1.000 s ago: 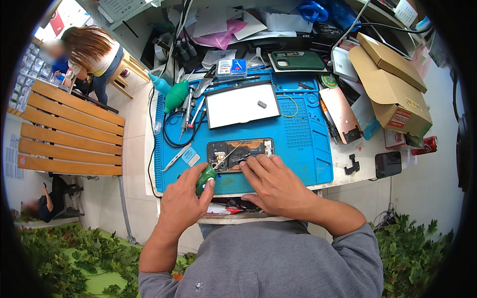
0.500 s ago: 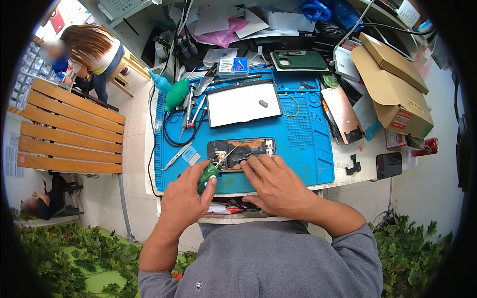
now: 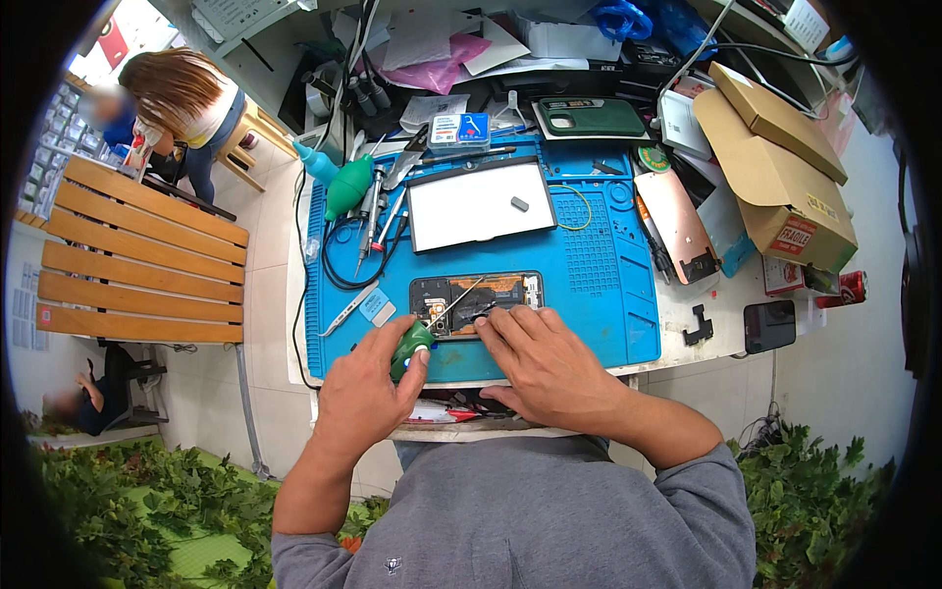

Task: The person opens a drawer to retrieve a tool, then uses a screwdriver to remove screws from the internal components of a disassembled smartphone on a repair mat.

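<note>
Two hands work low in the centre of the frame, over an opened phone (image 3: 476, 303) that lies face down on the blue mat (image 3: 608, 285). The left hand (image 3: 368, 388) is closed round a green screwdriver (image 3: 412, 346), whose thin shaft slants up and right — its tip sits on the phone's innards near the middle. The right hand (image 3: 538, 365) lies flat just beside it, fingers spread, fingertips pressing the phone's lower edge and right half to pin it.

Against the pictures from a second and half a second ago, almost nothing has shifted: the phone sits in the same spot, the driver keeps the same slant, the right hand covers the same corner. I judge that to mean steady work on one screw — not a move between places.

Above the phone, mid-frame, lies a white panel (image 3: 479, 204) with a small dark piece on it. Left of that sit tweezers and a green blower (image 3: 349, 187). A cardboard box (image 3: 785, 182) fills the upper right, and a wooden bench (image 3: 137, 255) the left.
</note>
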